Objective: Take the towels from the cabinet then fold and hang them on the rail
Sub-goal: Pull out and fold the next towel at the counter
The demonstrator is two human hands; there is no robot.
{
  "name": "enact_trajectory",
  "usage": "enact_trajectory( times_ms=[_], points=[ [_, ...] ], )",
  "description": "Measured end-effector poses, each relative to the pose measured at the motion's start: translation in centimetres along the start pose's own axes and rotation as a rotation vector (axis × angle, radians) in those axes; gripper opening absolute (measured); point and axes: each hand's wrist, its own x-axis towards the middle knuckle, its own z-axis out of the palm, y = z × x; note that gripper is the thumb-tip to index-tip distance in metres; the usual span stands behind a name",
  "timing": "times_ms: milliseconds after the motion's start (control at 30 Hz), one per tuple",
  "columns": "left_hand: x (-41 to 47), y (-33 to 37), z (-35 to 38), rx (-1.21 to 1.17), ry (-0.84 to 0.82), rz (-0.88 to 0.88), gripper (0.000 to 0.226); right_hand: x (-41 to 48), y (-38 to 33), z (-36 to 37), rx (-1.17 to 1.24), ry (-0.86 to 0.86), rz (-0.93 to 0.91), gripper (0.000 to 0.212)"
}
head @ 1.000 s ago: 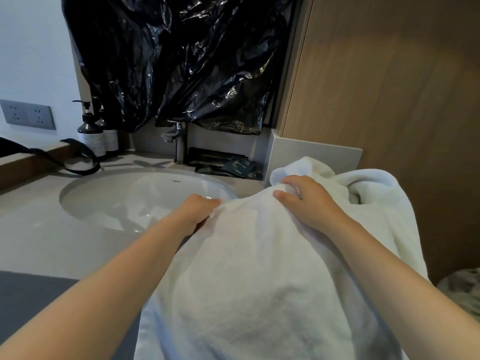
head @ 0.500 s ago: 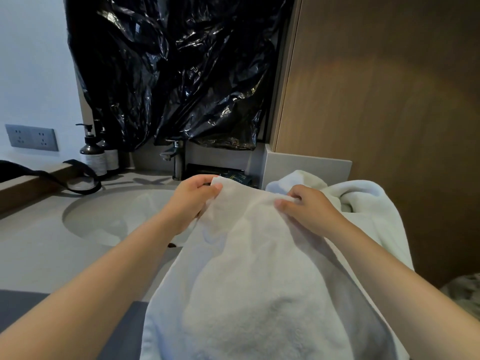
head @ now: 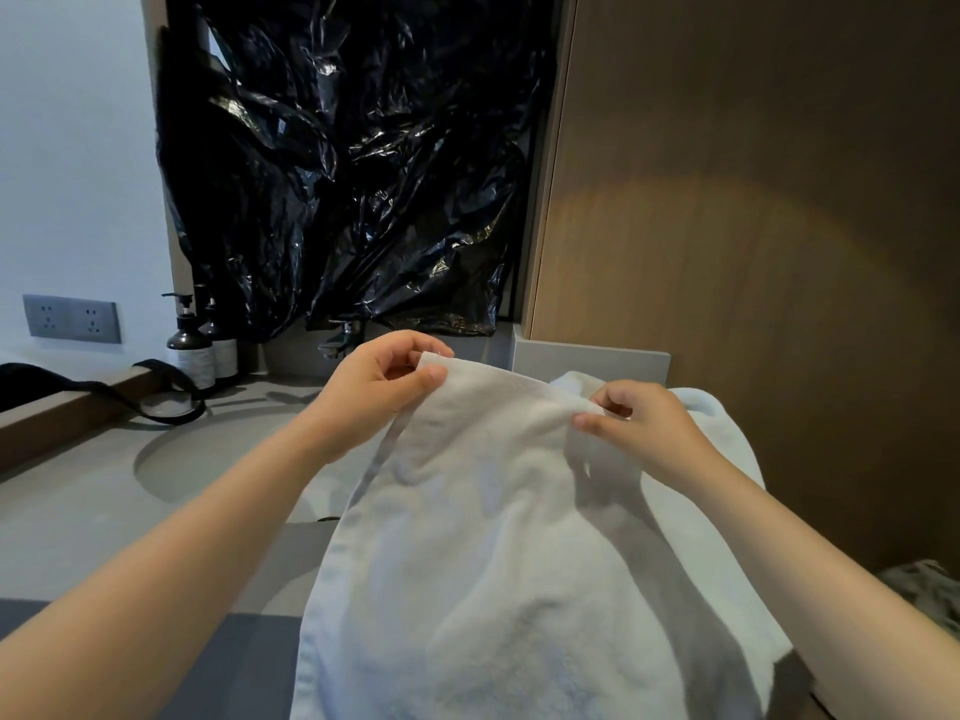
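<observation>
One white towel, terry, held up in the lower centre of the frame over the grey counter, its top hem level with the hands and its body falling out of view at the bottom edge.

Holds: left hand closed in a pinch on the upper left corner, thumb in front and fingers behind; right hand closed in a pinch on the top hem toward the right. The hem runs nearly taut between them, sloping slightly down to the right.

Orientation: long axis appears to run top to bottom in the frame, from the pinched hem downward toward the person; the flat woven border shows along the left edge. The lower end is out of view, so full length cannot be told.

Handling, as judged: soft, limp, thick pile, moderately weighty for cloth; not fragile, not slippery. It will sag wherever unsupported. Best taken at corners or along the hem, where the flat weave gives a firm pinch.

Also present: more white cloth bunched behind the right hand at centre right, whether the same piece cannot be told; sink basin centre left; black plastic sheet upper centre; pump bottles at left. No rail in view.
</observation>
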Motion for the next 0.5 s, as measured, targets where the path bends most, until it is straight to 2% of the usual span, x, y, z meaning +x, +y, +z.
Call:
enact_trajectory(
  times_ms=[100, 200, 367, 500],
  points=[
    [-0.4, 0.8, -0.2, -0.028, -0.009, -0.014, 0.01, -0.6, -0.4, -0.6, 0.023, 0.014, -0.026, 0.02],
    [-1.0, 1.3, -0.3, -0.007, 0.071, -0.021, 0.008, -1.1, -0.7, -0.9, 0.038, -0.003, -0.032, 0.018],
    [-1.3, 2.2, -0.6, -0.009, 0.187, -0.027, 0.005, -2.0, -0.2, -1.2, -0.014, -0.187, 0.008, 0.033],
    [-1.2, 2.9, -0.2, -0.002, 0.182, -0.02, 0.007, -2.3, 0.5, -1.2, -0.043, -0.187, 0.014, 0.037]
  ],
)
